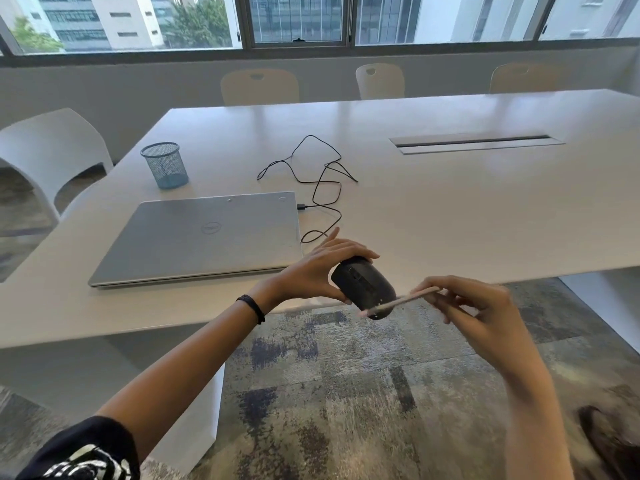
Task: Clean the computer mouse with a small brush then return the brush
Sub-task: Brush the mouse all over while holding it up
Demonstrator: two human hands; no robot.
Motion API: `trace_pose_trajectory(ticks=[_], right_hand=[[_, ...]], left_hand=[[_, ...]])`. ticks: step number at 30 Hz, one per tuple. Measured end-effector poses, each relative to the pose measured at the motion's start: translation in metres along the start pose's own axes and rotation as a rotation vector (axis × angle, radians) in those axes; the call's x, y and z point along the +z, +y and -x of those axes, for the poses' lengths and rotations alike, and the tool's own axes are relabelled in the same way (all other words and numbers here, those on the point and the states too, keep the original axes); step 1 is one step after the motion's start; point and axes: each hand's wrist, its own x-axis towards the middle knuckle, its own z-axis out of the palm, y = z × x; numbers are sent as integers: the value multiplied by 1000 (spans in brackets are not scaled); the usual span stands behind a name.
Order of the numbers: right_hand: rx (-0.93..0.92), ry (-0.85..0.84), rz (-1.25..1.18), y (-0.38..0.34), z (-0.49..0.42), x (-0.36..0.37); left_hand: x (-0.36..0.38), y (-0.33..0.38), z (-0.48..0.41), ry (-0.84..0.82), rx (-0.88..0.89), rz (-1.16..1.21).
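My left hand (311, 271) grips a black wired computer mouse (363, 287), lifted off the table near its front edge and tilted, buttons facing me. Its black cable (322, 188) loops back across the tabletop to the laptop's side. My right hand (474, 310) pinches a thin pale brush (401, 301) by its right end. The brush lies nearly level, and its left tip rests against the lower end of the mouse.
A shut silver laptop (204, 237) lies on the white table (450, 209) left of my hands. A blue mesh pen cup (165, 165) stands behind it. A cable slot (474, 143) sits mid-table. Chairs (259, 86) line the far side; patterned carpet (346, 393) lies below.
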Motion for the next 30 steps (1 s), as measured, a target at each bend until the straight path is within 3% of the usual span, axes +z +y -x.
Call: trace_pose_trajectory(ticks=[8, 13, 17, 24, 30], right_hand=[[57, 137, -94, 3, 1, -6], [81, 126, -48, 2, 3, -4], [65, 250, -87, 2, 2, -4], [-10, 37, 158, -7, 8, -9], [-87, 175, 162, -7, 7, -2]], left_hand=[[-3, -2, 1, 32, 23, 2], [-5, -4, 1, 28, 25, -7], [-6, -3, 1, 24, 30, -11], [-3, -2, 0, -4, 33, -12], [-8, 3, -2, -5, 43, -23]])
